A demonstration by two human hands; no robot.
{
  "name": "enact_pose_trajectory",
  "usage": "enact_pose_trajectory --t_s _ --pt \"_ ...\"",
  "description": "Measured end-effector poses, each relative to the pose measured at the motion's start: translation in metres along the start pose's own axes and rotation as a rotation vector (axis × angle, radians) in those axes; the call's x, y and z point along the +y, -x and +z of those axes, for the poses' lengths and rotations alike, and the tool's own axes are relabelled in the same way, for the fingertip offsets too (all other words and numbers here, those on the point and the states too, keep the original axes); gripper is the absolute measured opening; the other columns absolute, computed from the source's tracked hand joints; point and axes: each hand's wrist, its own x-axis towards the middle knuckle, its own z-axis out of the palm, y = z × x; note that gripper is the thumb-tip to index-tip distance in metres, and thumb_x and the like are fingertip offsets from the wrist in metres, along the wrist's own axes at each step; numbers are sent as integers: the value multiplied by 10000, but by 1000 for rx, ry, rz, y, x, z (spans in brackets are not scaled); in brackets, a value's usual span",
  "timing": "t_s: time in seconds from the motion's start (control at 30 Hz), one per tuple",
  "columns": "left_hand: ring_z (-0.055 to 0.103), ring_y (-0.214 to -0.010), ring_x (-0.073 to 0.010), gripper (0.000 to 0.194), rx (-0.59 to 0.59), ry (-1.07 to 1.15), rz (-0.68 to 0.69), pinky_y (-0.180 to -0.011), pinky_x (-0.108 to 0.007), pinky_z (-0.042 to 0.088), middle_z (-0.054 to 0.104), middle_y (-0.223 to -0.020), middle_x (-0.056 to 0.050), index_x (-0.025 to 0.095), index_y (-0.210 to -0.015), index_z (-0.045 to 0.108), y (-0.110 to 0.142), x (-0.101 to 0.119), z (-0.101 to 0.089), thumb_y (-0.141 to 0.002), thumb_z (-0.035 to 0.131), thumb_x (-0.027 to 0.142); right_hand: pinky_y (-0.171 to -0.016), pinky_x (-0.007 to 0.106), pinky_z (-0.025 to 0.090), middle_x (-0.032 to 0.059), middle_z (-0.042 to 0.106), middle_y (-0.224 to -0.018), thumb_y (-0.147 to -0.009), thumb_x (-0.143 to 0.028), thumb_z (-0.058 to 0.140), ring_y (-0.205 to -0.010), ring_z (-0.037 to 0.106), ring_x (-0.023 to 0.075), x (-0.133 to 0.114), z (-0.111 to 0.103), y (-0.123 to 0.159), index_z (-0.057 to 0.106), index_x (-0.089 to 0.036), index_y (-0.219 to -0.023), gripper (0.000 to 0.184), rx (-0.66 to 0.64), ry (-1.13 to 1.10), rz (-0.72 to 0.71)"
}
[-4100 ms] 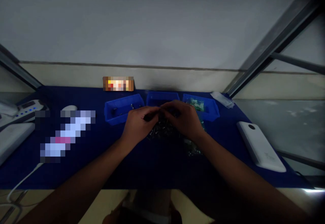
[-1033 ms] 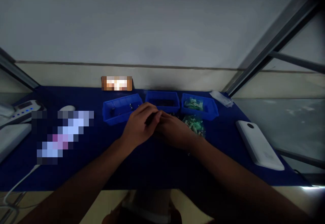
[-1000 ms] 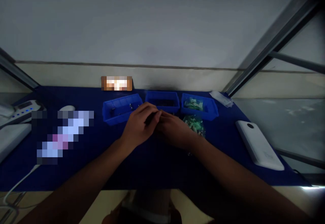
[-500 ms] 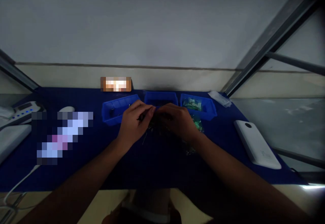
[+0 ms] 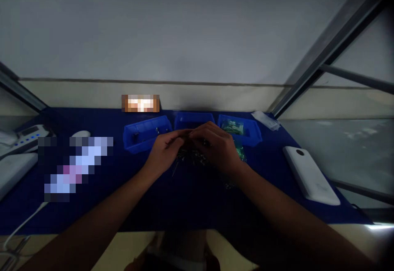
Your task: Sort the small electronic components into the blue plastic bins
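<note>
My left hand [image 5: 164, 151] and my right hand [image 5: 215, 146] meet over a heap of small dark parts with thin metal leads [image 5: 189, 158] on the blue mat [image 5: 129, 189]. Both hands have their fingers curled and pinched together at the fingertips, near the front of the middle blue bin [image 5: 186, 120]. What the fingertips hold is too small and dark to make out. Green parts [image 5: 239, 152] lie on the mat just right of my right hand.
Three blue bins stand in a row at the back: the left bin [image 5: 143, 131], the middle one, and a right bin [image 5: 243, 128] with green parts. A white device [image 5: 310, 174] lies at right, a white mouse [image 5: 80, 134] and a power strip [image 5: 26, 133] at left.
The hands, pressed together low on the mat a second ago, have lifted and shifted toward the bins; the heap of leaded parts now shows beneath them.
</note>
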Motion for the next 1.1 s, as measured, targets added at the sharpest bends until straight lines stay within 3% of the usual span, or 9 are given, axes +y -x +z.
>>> enact_pose_trajectory --t_s 0.27,0.4,0.6,0.87,1.0,1.1 --pt "761 -1075 -254 282 64 40 -22 -995 -376 588 815 -1152 -58 211 -1156 808 -3 0 -1 -957 687 372 -913 364 607 82 742 -1137 -1000 -128 635 -1076 708 208 0 1 1 679 -230 -1196 225 -81 0 18" --pt "772 -962 -231 233 122 -37 -12 -894 -345 609 819 -1054 -49 205 -1105 797 -4 -8 -2 -910 725 311 -934 374 602 86 737 -1137 -1003 -137 629 -1088 701 215 -1 0 0 671 -223 -1213 231 -70 22 41" --pt "765 -862 -200 97 107 -71 20 -815 -314 607 808 -944 -29 209 -944 795 -2 -6 1 -879 727 234 -975 419 578 93 721 -1158 -1010 -95 575 -1125 661 235 3 -1 1 660 -223 -1251 285 -53 103 11" --pt "760 -970 -214 94 56 -198 81 -861 -321 592 789 -1059 -36 233 -959 809 0 -6 2 -895 744 257 -976 461 580 107 702 -1218 -1017 -103 559 -1157 630 261 4 -3 1 654 -250 -1318 348 -82 152 -37" --pt "755 -872 -210 203 29 -250 47 -742 -304 573 796 -981 -21 241 -1110 783 2 -2 3 -964 680 338 -976 465 583 108 697 -1233 -1014 -93 542 -1167 622 266 3 -3 1 656 -250 -1328 368 -94 146 -47" --pt "728 -808 -195 221 -10 -348 72 -687 -292 526 785 -953 -12 230 -1151 755 3 1 3 -982 629 292 -987 471 579 113 702 -1247 -1022 -103 540 -1179 615 269 5 -2 1 660 -233 -1315 342 -114 148 -32"
